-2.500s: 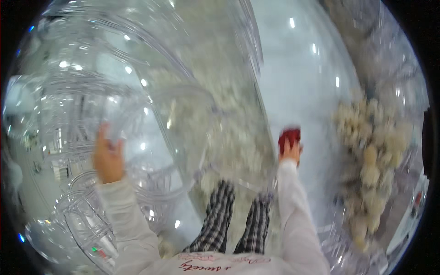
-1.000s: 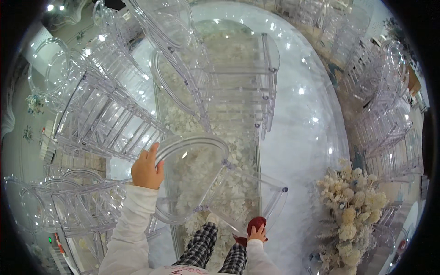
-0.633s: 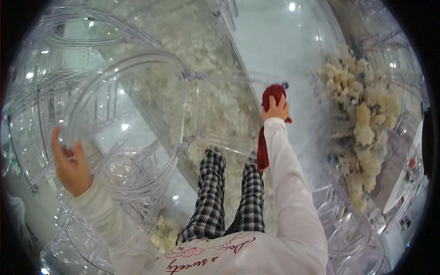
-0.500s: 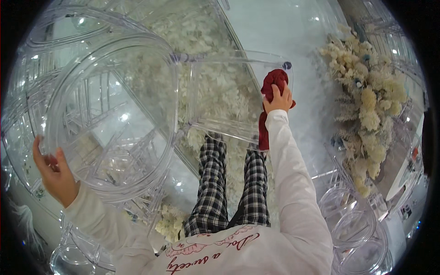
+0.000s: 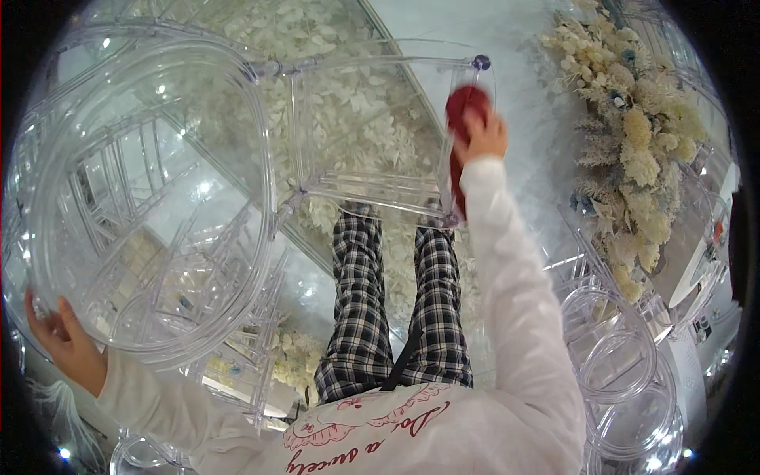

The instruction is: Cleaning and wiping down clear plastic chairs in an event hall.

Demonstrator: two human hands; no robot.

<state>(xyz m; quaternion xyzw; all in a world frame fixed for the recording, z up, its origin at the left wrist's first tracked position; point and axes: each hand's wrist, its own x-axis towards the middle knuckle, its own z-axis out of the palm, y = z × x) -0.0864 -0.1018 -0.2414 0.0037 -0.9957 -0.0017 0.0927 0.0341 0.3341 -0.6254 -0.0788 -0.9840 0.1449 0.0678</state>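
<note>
A see-through plastic chair (image 5: 294, 119) lies across my front on its side, its large round part at the left and its legs reaching right. My left hand (image 5: 67, 344) curls its fingers and thumb around the lower left rim of that round part. A dark red cloth (image 5: 469, 103) is bunched in my right hand (image 5: 484, 141), against the bar at the chair's right end. The cloth's tail hangs down along this bar toward a lower leg tip. A dark cap (image 5: 481, 62) sits on the upper leg tip, just above the cloth. Motion blurs my right hand.
Cream and white flowers (image 5: 633, 150) stand on the right. Several clear chairs (image 5: 613, 348) crowd the lower right, with others behind the round part at left. White petals show under a glass panel (image 5: 356, 103) in the floor. My checked trouser legs (image 5: 360, 293) are below the chair.
The chair and both hands now appear farther left; its legs and my right hand are higher, my left hand lower. The red cloth has slid slightly away from the capped leg tip.
</note>
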